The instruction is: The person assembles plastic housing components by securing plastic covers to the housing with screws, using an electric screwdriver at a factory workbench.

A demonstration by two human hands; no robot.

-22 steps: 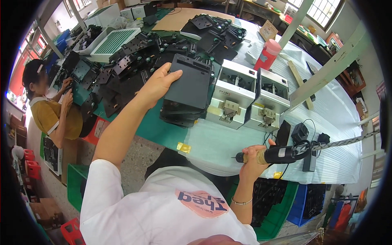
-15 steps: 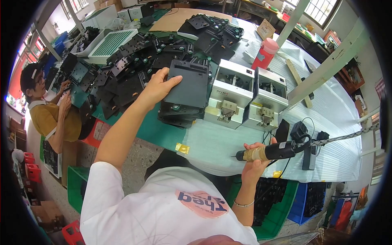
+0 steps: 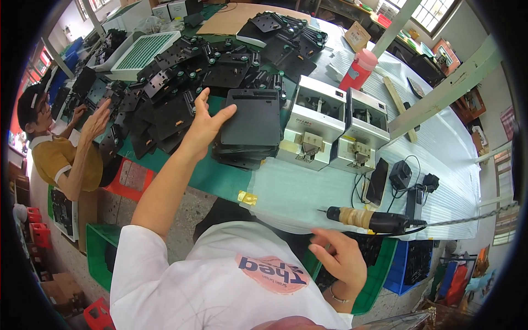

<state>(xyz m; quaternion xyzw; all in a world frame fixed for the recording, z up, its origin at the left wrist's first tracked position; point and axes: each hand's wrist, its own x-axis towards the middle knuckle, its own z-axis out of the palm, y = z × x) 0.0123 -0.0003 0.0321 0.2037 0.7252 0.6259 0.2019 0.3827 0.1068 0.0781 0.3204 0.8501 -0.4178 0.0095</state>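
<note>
My left hand [image 3: 204,125] is open, its fingers spread, beside a stack of flat black plates [image 3: 250,122]. Its thumb tip overlaps the top plate's left edge; whether it touches is hard to tell. Below the table's front edge, in front of my shirt, my right hand [image 3: 342,258] is empty, with thumb and fingers apart. A black electric screwdriver [image 3: 379,220] with tan tape round its front lies at the table edge, its bit pointing left, just beyond my right hand. Two silver box-shaped machines [image 3: 312,124] with open tops stand right of the stack.
Heaped black parts [image 3: 181,82] cover the table's left and back. A red flask [image 3: 358,70] stands behind the machines. A phone-like black slab [image 3: 377,181] and adapters with cables lie at right. A co-worker [image 3: 66,159] sits at left. Green [image 3: 379,286] and blue crates are below the table.
My right hand has let go of the screwdriver and drawn back toward my body. My left hand has loosened from the top plate, fingers spreading. The co-worker's hand has risen.
</note>
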